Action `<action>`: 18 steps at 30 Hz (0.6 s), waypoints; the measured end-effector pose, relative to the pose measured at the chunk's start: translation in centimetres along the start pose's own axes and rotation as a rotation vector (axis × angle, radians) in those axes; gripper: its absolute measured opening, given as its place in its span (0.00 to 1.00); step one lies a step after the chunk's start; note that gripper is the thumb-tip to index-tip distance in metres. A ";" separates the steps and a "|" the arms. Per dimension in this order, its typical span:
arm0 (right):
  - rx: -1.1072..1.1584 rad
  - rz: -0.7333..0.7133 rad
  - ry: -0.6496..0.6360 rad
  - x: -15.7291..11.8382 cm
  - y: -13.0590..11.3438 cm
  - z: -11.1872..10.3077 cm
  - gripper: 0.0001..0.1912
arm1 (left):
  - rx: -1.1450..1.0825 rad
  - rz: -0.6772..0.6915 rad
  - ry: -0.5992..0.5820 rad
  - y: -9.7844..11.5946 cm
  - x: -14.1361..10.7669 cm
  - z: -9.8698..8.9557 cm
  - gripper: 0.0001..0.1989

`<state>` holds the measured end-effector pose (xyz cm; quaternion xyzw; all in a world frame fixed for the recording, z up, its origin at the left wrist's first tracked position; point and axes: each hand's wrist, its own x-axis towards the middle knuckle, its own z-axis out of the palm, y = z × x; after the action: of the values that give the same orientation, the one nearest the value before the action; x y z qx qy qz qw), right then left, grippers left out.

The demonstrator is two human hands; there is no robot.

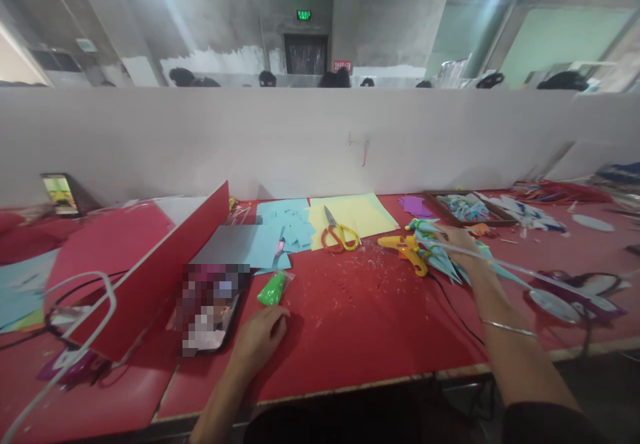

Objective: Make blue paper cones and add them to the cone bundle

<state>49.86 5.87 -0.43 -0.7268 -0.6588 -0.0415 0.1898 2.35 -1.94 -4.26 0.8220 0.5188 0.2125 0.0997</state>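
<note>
My left hand (263, 337) rests on the red table with its fingers curled, just below a small bag of green material (273, 288). Whether it holds anything is hidden. Over at the right, my right hand (457, 243) reaches onto a bunch of blue-green folded paper pieces (443, 261), its fingertips partly hidden among them. A yellow glue gun (407, 249) lies just left of these pieces, its cord running toward the table's front edge. Scissors with red and yellow handles (340, 236) lie on yellow paper (370, 216). Blue paper (285, 221) is left of that.
A phone-like device (220, 317), partly pixelated, lies left of my left hand. A red upright board (160, 271) stands beyond it. At the right are a tray of paper pieces (467, 209) and a white oval dish (555, 305). A white partition (300, 137) runs behind.
</note>
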 end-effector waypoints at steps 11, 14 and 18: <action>0.203 0.086 0.187 -1.0 -0.2 0.2 0.19 | -0.019 -0.013 -0.039 0.1 -0.1 -0.1 0.10; 0.259 0.182 0.222 -0.7 -0.3 0.3 0.19 | -0.012 -0.021 -0.056 0.2 0.0 -0.2 0.11; 0.362 0.301 0.256 0.0 -0.3 1.1 0.24 | -0.010 -0.017 -0.057 0.3 0.0 -0.3 0.10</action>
<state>49.41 6.24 -1.37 -0.7594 -0.5108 0.0140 0.4027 2.49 -2.09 -3.86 0.8227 0.5216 0.1910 0.1204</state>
